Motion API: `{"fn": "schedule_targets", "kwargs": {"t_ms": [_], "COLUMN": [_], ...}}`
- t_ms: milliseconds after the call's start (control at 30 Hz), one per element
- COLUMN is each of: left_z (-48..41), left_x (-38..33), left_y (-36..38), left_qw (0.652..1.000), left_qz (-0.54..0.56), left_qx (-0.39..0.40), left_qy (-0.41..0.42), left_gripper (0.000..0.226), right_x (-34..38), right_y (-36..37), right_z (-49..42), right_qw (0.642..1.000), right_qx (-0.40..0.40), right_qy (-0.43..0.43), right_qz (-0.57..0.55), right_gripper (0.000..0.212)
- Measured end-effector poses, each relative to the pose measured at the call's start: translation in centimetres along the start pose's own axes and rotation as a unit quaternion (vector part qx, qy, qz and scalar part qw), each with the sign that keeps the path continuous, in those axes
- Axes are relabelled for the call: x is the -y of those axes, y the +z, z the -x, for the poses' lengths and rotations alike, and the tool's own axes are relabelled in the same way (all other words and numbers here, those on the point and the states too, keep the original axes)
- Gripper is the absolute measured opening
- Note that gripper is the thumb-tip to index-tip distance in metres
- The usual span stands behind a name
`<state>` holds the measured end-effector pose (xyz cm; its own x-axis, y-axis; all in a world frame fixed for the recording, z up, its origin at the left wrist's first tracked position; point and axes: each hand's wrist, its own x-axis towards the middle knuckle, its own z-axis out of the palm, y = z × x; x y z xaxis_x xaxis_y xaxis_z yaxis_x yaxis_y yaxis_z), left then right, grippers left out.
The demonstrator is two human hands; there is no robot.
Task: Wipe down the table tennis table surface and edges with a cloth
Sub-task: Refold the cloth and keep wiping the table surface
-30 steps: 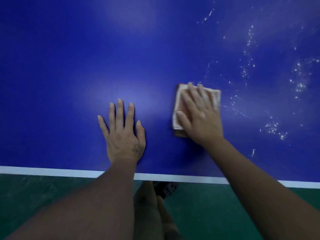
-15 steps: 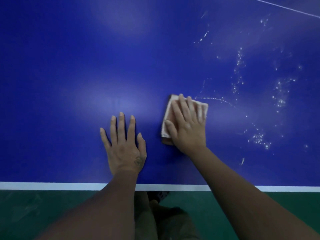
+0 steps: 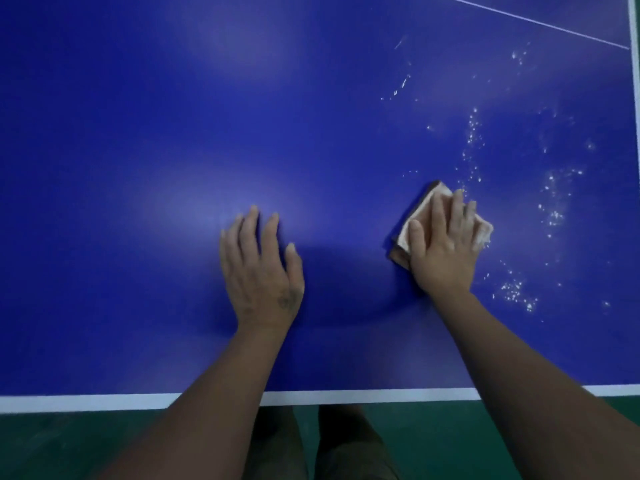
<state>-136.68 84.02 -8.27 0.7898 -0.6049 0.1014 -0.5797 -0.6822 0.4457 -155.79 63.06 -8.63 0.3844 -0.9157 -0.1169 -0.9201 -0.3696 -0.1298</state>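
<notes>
Rightward the cloth (image 3: 417, 220) has slid under the flat-pressed right hand (image 3: 441, 251), reaching the white specks (image 3: 554, 206); the left hand (image 3: 259, 271) lies spread on the table (image 3: 156, 133). Specks and edges likely remain unwiped

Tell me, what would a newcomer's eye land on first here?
The deep blue table tennis table fills nearly the whole view, with a white edge line along its near side. Right of centre, the right hand presses a pale cloth flat on the surface, while the left hand rests flat, fingers spread, near the middle. Scattered white specks lie on the blue to the right of the cloth.
</notes>
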Motion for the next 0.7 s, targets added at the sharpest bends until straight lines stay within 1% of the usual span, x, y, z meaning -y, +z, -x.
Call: {"fn": "schedule_targets", "kwargs": {"t_ms": [33, 100, 200, 300, 367, 467, 533, 633, 700], "left_z": [-1.5, -4.5, -8.9, -12.4, -13.6, -13.7, -13.7, -13.9, -14.0], "left_x": [-1.1, -3.0, -4.7, -4.9, -4.6, -4.7, -4.9, -5.1, -5.1], "left_y": [0.4, 1.4, 3.0, 4.9, 5.8, 6.5, 6.5, 6.6, 6.6], "left_qw": [1.0, 1.0, 1.0, 0.997, 0.993, 0.99, 0.991, 0.99, 0.99], "left_qz": [0.01, 0.017, -0.014, -0.076, -0.11, -0.135, -0.133, -0.14, -0.139], "left_qx": [-0.002, -0.011, -0.01, 0.021, 0.032, 0.025, 0.021, 0.03, 0.037], "left_qy": [0.003, 0.003, 0.005, 0.023, 0.023, 0.016, 0.013, 0.008, 0.003], "left_gripper": [0.047, 0.05, 0.056, 0.062, 0.066, 0.068, 0.066, 0.065, 0.065], "right_x": [1.1, 4.1, 8.5, 8.8, 6.0, 0.1, -2.3, -2.2, 0.1], "right_y": [0.3, 1.1, 2.5, 2.9, 2.5, 1.2, 0.5, 0.5, 0.9], "right_z": [0.2, 0.1, -1.5, -4.6, -6.6, -8.4, -8.3, -8.0, -8.0], "right_qw": [1.0, 0.996, 0.98, 0.97, 0.969, 0.983, 0.99, 0.991, 0.988], "right_qx": [-0.005, -0.027, -0.058, -0.079, -0.09, -0.085, -0.072, -0.062, -0.06], "right_qy": [-0.017, -0.086, -0.192, -0.231, -0.229, -0.163, -0.123, -0.117, -0.143], "right_qz": [0.001, 0.009, 0.003, -0.014, -0.007, 0.008, 0.013, 0.016, 0.012], "right_gripper": [0.073, 0.07, 0.067, 0.067, 0.066, 0.065, 0.066, 0.066, 0.066]}}
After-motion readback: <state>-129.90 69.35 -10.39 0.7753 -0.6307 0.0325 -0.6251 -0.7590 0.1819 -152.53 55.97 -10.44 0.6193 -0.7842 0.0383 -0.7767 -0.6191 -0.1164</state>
